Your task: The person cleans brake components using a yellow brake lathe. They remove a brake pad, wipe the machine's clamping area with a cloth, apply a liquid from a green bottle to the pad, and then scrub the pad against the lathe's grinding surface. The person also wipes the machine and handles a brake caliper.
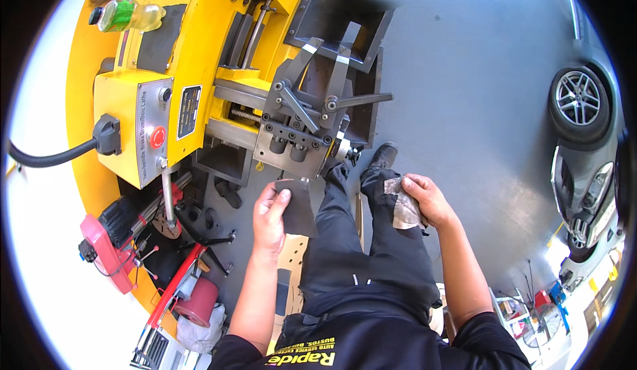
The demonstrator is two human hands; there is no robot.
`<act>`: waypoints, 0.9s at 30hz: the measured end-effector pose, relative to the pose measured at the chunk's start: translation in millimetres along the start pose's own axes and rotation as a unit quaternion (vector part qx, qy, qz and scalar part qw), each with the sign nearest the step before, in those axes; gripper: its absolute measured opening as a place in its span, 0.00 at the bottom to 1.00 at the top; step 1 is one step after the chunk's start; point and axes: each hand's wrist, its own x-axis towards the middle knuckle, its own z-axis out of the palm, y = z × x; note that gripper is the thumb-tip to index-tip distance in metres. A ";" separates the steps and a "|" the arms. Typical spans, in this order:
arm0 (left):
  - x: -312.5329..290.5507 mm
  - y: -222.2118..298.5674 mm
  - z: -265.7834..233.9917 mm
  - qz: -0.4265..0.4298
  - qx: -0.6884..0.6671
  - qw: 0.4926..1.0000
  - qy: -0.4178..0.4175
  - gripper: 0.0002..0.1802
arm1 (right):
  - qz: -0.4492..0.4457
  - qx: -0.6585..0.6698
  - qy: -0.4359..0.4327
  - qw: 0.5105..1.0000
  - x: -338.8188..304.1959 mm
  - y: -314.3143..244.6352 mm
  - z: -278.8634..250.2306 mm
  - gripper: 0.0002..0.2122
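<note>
My left hand (270,214) pinches a dark grey sheet of sandpaper (300,209) between thumb and fingers, its flat face showing. On the other side, above my right leg, my right hand (428,199) grips a crumpled, stained greyish-brown rag (405,209). The two hands are apart. Just beyond them stands a yellow brake lathe (192,11). Its dark tool holder (298,131), with two raised arms and lever handles, is the part nearest my hands. Neither hand touches the machine.
A bottle (129,16) with a green label lies on the lathe. The control box has a red stop button (157,137) and a thick black cable (56,156). A red drill press (106,254) stands at left. A parked car (587,144) is at far right on the grey floor (478,104).
</note>
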 end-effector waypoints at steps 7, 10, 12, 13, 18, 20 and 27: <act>-45.8 -26.2 44.3 0.003 -0.040 0.998 -0.040 0.10 | -0.038 -0.320 0.045 0.946 -33.8 -16.6 13.2 0.20; -71.8 -20.1 67.4 -0.005 -0.055 0.997 -0.057 0.10 | -0.100 -0.288 0.064 0.950 -49.0 -18.1 22.3 0.22; -86.7 -10.9 78.9 -0.013 -0.044 0.996 -0.076 0.11 | -0.115 -0.271 0.088 0.952 -60.7 -25.6 33.2 0.20; -95.2 -7.6 83.5 -0.017 -0.039 0.996 -0.083 0.12 | -0.132 -0.264 0.071 0.953 -68.3 -30.4 39.7 0.20; -140.3 24.1 118.6 -0.022 -0.086 0.989 -0.118 0.14 | -0.229 -0.281 0.007 0.932 -103.6 -40.1 76.2 0.16; -149.9 19.2 114.7 -0.024 -0.078 0.989 -0.126 0.10 | -0.206 -0.281 -0.023 0.937 -125.6 -50.2 93.6 0.15; -176.6 16.0 113.4 0.070 -0.028 0.995 -0.064 0.08 | -0.429 -0.351 -0.099 0.826 -143.8 -40.2 97.8 0.14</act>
